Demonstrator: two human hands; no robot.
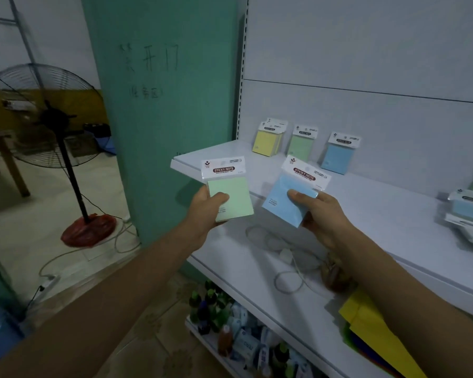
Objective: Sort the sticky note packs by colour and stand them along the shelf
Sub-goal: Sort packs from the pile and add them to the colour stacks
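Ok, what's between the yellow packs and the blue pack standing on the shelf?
A green sticky note pack, upright, between the yellow packs and blue pack; head view.

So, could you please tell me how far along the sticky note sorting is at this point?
Done: yellow packs, a standing green pack and a standing blue pack stand at the back of the shelf. In hand: the left hand grips a second green pack, the right hand a second blue pack, neither placed yet. Left: a pile of packs lies unsorted at the right edge.
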